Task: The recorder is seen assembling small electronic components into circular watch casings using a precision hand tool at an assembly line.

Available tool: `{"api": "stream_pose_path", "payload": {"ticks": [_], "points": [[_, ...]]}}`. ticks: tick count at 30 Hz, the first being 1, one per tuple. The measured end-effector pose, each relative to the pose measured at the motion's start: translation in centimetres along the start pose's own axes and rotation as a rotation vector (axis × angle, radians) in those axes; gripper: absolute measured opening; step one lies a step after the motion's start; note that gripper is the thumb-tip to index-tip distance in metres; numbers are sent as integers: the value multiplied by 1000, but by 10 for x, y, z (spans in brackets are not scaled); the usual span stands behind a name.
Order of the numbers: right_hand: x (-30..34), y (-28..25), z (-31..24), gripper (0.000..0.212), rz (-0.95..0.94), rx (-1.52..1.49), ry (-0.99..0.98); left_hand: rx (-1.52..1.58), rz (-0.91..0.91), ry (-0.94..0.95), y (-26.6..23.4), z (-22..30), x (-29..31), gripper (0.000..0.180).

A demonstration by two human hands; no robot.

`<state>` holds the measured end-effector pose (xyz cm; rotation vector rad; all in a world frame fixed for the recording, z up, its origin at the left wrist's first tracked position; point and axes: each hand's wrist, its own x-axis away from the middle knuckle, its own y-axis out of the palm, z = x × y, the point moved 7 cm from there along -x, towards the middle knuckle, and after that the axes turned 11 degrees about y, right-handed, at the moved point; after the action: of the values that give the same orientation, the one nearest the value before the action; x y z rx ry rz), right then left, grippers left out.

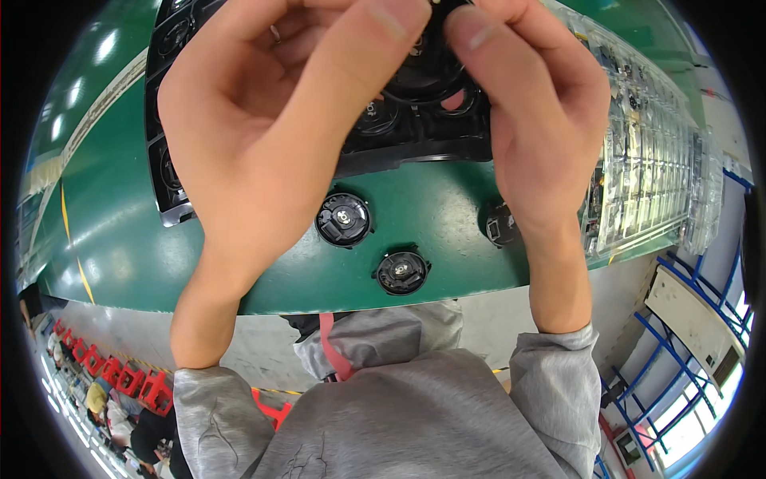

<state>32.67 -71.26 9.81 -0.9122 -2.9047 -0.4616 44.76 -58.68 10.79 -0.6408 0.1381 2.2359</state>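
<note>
Close to the camera, my left hand (271,136) and my right hand (542,104) hold a round black plastic part (427,70) between them. The thumbs press on it from both sides near the top edge; the other fingers are mostly hidden behind. Beneath the hands lies a black molded tray (415,152) with round pockets, some filled with similar parts. On the green table, one round black part (344,218) sits beside my left wrist and another (402,271) lies nearer the table edge. A third part (501,225) is partly covered by my right wrist.
Clear plastic trays (646,160) with many small compartments stand at the right. The green table (120,239) has a curved-looking near edge in front of me. Red stools (120,377) and several people are at the lower left, and a blue metal frame (678,383) is at the right.
</note>
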Motion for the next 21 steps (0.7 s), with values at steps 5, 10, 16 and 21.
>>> {"api": "stream_pose_path", "payload": {"ticks": [5, 10, 16, 21], "points": [[-1, -1, 2, 6, -42, -14, -54, -139, 11, 72, 8, 14, 5, 18], [1, 2, -5, 9, 31, 143, -138, -102, 54, 73, 17, 17, 2, 18], [7, 14, -26, 14, 111, 690, -451, -157, -38, 44, 11, 10, 1, 18], [7, 13, -28, 19, 114, 513, -184, -153, 0, -100, 8, 10, 3, 14]]}}
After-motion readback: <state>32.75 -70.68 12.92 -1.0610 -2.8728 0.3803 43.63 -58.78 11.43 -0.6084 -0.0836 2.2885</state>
